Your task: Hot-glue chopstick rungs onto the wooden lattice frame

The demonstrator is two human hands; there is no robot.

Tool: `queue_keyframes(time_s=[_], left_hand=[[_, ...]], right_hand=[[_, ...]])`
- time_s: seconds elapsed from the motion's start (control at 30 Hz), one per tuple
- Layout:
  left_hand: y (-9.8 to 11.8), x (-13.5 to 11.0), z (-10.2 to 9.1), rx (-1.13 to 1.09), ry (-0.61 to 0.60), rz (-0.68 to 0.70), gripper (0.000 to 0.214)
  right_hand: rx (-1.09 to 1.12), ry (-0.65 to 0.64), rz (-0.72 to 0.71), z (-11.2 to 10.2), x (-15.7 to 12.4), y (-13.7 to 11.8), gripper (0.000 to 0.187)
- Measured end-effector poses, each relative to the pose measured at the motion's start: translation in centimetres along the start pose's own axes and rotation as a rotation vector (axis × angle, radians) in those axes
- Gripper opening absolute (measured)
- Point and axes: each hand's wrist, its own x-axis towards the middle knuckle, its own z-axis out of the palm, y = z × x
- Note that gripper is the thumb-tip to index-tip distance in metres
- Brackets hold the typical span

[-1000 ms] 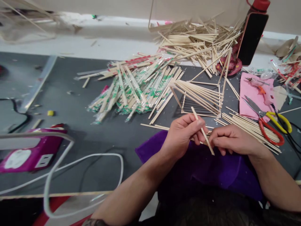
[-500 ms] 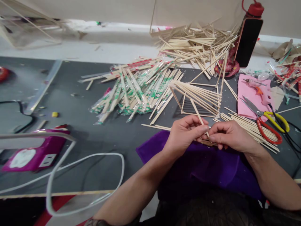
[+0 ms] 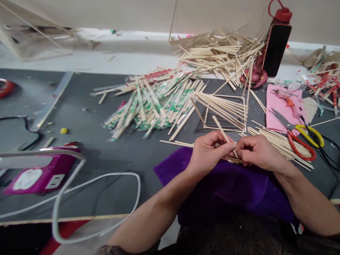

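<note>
My left hand (image 3: 208, 152) is closed around a thin wooden chopstick (image 3: 221, 130), which tilts with its upper end pointing away from me. At its near end, the pinched fingers of my right hand (image 3: 256, 152) meet the same stick; the fingertips are partly hidden. Just beyond my hands stands an open frame (image 3: 224, 109) built of chopsticks, with a row of slanting sticks across it. Beneath my hands, a purple cloth (image 3: 233, 187) lies over my lap and the table edge, with a few sticks (image 3: 232, 160) on it.
Wrapped chopsticks (image 3: 156, 106) lie left of the frame, and a loose heap (image 3: 212, 53) lies behind. To the right are scissors (image 3: 301, 141), a glue gun (image 3: 289, 102) on a pink cloth (image 3: 273, 118), and a phone (image 3: 276, 49) against a bottle (image 3: 283, 16). A white cable (image 3: 106, 175) loops at left.
The head view has shifted slightly. Both hands stay together at the chopstick; the right fingers have curled in closer to its near end.
</note>
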Motion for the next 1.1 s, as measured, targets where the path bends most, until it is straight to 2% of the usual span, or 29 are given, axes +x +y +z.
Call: queue_keyframes(time_s=[0.2, 0.3, 0.5, 0.63, 0.77, 0.9, 0.97, 1.1], left_hand=[[-0.07, -0.12, -0.13, -0.031, -0.010, 0.016, 0.020], [-0.12, -0.11, -0.23, -0.035, 0.002, 0.014, 0.021], [0.15, -0.01, -0.15, -0.076, 0.018, 0.044, 0.017], [0.20, -0.01, -0.10, -0.074, 0.019, 0.049, 0.015], [0.00, -0.02, -0.11, -0.007, 0.031, 0.065, 0.016], [-0.11, 0.03, -0.08, 0.011, 0.019, 0.051, 0.016], [-0.07, 0.02, -0.08, 0.004, 0.018, 0.048, 0.016], [0.10, -0.13, -0.02, -0.001, 0.039, 0.058, 0.014]], right_hand=[[0.191, -0.043, 0.092, -0.02, 0.17, -0.25, 0.006], [0.207, -0.043, 0.116, -0.24, 0.34, -0.37, 0.007], [0.174, 0.058, 0.120, -0.69, 0.58, -0.26, 0.009], [0.119, 0.018, 0.058, -0.55, 0.39, -0.20, 0.026], [0.159, -0.024, -0.024, -0.32, 0.21, 0.03, 0.022], [0.109, -0.060, -0.060, -0.39, 0.21, 0.37, 0.023], [0.053, -0.030, -0.090, -0.44, 0.22, 0.43, 0.021], [-0.089, 0.115, -0.262, -0.20, 0.13, 0.39, 0.014]])
